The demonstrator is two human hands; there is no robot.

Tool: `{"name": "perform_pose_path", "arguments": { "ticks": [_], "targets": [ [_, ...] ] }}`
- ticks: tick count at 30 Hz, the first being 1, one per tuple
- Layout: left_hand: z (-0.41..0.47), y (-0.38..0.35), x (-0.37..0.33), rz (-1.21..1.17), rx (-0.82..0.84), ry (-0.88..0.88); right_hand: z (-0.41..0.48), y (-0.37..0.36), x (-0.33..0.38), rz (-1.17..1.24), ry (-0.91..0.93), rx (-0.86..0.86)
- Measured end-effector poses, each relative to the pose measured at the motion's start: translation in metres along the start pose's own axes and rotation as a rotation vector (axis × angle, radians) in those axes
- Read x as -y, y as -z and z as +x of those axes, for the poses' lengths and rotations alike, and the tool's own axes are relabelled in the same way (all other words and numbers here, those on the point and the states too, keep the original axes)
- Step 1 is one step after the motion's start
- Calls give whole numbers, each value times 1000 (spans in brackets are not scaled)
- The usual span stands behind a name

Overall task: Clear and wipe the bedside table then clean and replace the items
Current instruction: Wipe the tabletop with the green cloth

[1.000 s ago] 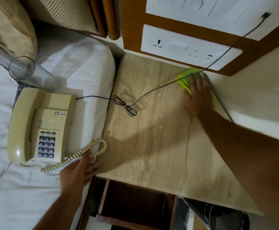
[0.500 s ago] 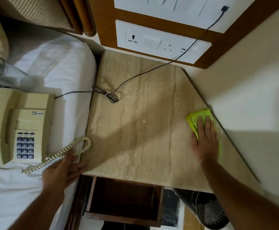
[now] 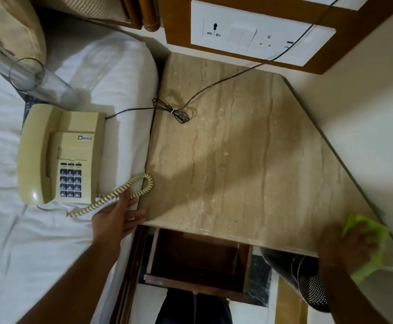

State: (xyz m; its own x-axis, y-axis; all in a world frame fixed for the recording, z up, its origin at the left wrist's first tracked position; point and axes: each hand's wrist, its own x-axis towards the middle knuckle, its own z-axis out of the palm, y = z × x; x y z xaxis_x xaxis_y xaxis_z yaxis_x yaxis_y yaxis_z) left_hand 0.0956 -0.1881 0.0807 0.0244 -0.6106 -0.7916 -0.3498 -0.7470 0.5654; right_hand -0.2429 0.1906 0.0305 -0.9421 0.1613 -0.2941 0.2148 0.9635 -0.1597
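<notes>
The right hand (image 3: pixel 352 244) lay on a green cloth (image 3: pixel 368 246) at the near right corner of the bedside table (image 3: pixel 237 160), pressing it to the stone top; the hand was blurred, so how far its fingers were spread could not be told. The left hand (image 3: pixel 116 218) rested open and flat on the white bed (image 3: pixel 38 242) just beside the table's near left corner, fingers spread and holding nothing, its fingertips touching the coiled cord (image 3: pixel 120 192) of the telephone (image 3: pixel 57 155). The telephone sat on the bed, well apart from the table's left edge. A clear glass (image 3: pixel 38 83) lay tipped on the bed behind the telephone. A thin black cable (image 3: pixel 214 87) ran from the wall socket panel (image 3: pixel 256 36) across the table's far left corner, with a bundled loop near the left edge. Below the table's near edge, a wooden drawer (image 3: pixel 195 258) stood pulled out, and a black mesh bin (image 3: pixel 307 281) stood beside it.
</notes>
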Motion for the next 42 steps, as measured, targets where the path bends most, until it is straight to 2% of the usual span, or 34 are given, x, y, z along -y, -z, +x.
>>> {"name": "perform_pose_path", "arguments": {
  "ticks": [3, 7, 13, 17, 20, 23, 26, 29, 31, 33, 35, 37, 39, 42],
  "targets": [
    [0, 0, 1, 12, -6, -13, 3, -17, 56, -82, 198, 14],
    [-1, 0, 2, 11, -5, -18, 1, -46, 171, -142, 483, 41],
    [1, 4, 5, 23, 16, -14, -70, -83, 327, -204, 874, 229],
    [-1, 3, 7, 30, 25, -22, -111, -96, 351, -289, 1115, 331],
    [-10, 2, 8, 80, 19, -83, -109, -89, 342, -287, 1181, 248],
    [-23, 4, 13, 315, -27, -272, -88, -75, 329, -338, 1244, 134],
    [-39, 17, 0, 500, -160, -525, -73, -63, 318, -374, 1251, 106],
    [-44, 41, -37, 497, -468, -720, -66, -53, 294, -330, 1180, 114],
    [-34, 67, -69, 389, -656, -779, -63, -50, 270, -263, 1143, 97],
    [-16, 95, -100, 294, -704, -743, -64, -48, 240, -211, 1096, 44],
    [5, 117, -126, 398, -612, -619, -66, -46, 210, -161, 1053, -5],
    [16, 129, -143, 499, -327, -488, -68, -42, 186, -104, 1003, -2],
    [18, 133, -148, 453, -42, -355, -72, -35, 171, -11, 910, 47],
    [18, 133, -148, 403, 45, -246, -85, -25, 166, 213, 736, 142]
  ]
}}
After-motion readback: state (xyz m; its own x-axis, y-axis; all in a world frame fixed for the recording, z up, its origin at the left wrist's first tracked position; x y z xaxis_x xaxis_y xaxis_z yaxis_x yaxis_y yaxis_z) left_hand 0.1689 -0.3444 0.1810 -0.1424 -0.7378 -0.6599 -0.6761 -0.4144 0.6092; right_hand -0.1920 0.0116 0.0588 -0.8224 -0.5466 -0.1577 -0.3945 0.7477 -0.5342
